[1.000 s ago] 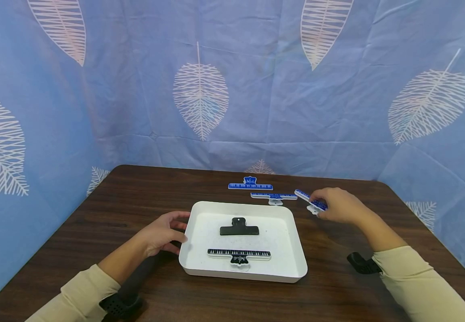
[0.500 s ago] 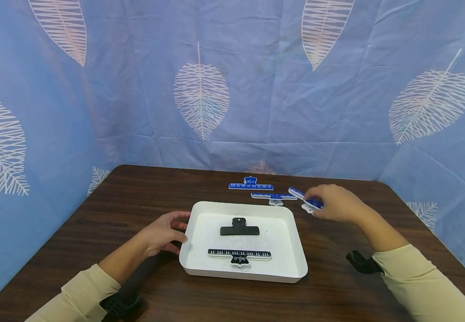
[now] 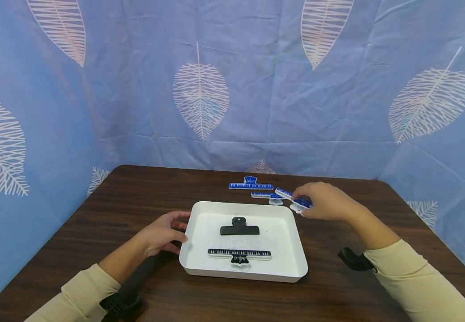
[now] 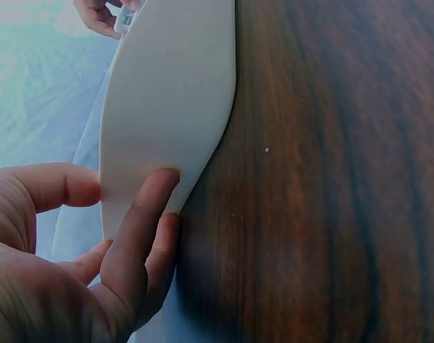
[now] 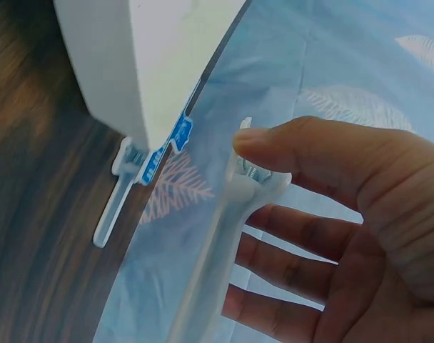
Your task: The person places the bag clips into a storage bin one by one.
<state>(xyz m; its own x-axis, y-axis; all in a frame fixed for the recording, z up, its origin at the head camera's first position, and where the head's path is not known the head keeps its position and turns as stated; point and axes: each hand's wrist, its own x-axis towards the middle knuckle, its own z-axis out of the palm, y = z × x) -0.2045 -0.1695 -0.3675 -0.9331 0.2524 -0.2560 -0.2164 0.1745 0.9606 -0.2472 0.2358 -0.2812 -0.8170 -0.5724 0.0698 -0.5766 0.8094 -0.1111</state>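
Note:
My right hand (image 3: 326,201) pinches a blue-and-white piano-key clip (image 3: 283,193), its bar slanting down to the right just beyond the tray's far right corner. In the right wrist view the thumb presses the handle of this clip (image 5: 228,214), where a metal spring shows. My left hand (image 3: 164,235) holds the left side of a white tray (image 3: 296,250), with the thumb at the rim and fingers against the outer wall, as the left wrist view shows. Inside the tray lie a plain black clip (image 3: 239,229) and a black-and-white piano-key clip (image 3: 239,255).
Two more blue piano-key clips lie behind the tray: a farther clip (image 3: 250,185) and a nearer clip (image 3: 262,195), partly overlapped by the held one in the head view. The dark wooden table (image 3: 135,197) ends at a blue leaf-patterned curtain (image 3: 232,112).
My right hand has moved left with the blue piano-key clip, from the right of the other clips to the tray's far right corner. The left hand and tray have stayed put.

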